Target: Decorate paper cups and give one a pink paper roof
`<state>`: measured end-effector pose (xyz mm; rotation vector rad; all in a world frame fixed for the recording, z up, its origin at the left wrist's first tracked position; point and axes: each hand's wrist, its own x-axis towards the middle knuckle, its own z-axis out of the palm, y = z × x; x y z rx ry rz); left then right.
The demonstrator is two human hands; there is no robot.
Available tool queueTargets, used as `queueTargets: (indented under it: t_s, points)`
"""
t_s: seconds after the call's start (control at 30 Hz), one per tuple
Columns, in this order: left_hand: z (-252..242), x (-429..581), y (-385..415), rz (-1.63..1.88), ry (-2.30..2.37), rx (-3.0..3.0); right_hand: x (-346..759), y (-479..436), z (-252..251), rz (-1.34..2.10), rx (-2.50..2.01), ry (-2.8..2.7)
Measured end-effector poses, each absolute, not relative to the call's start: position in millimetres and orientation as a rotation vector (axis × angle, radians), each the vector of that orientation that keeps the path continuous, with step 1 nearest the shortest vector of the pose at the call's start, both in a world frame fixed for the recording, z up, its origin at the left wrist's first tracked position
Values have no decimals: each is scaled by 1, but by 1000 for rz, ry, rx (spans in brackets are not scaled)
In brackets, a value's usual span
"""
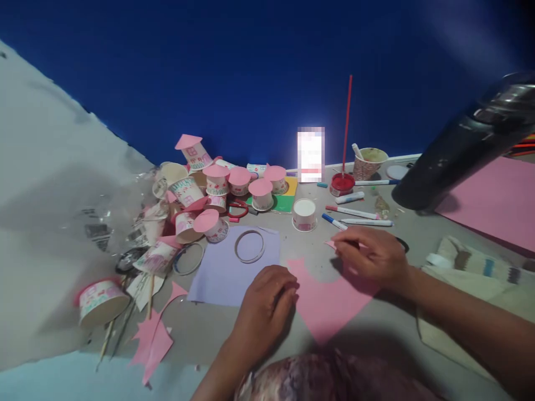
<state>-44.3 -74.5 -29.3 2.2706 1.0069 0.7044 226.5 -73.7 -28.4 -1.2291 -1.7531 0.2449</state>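
Pink-topped cups (188, 192) heaped on the counter (292, 239), tape ring (251, 261) on a purple sheet (221, 273), left hand (270, 301) with fingers curled together, pink paper (324, 306) between the hands, right hand (371, 256) with fingers pinched on a pink tip (330, 244)

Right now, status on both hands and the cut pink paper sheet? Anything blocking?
Left hand curled at left edge of pink sheet. Right hand over its right side. Round white printed paper cup beyond, clear of it.
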Motion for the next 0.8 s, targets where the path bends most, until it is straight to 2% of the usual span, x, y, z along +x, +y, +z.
queueTargets:
  t_s: [0.1, 0.27, 0.47, 0.67, 0.8]
  points:
    - [-41, -40, -75, 606, 776, 2496, 250, -69, -11, 228, -1460, -1660]
    - [-58, -26, -76, 369, 622, 2735, 285, -72, -6, 334, -2061, -1955]
    - [-48, -9, -73, 185, 763, 2697, 282, -64, -32, 211, -2162, -2071]
    - [-48, 0, -67, 329, 764, 2716, 292, -55, -41, 136, -2260, -2051]
    - [-48, -2, -69, 245, 744, 2682, 298, -57, -36, 149, -2286, -2042]
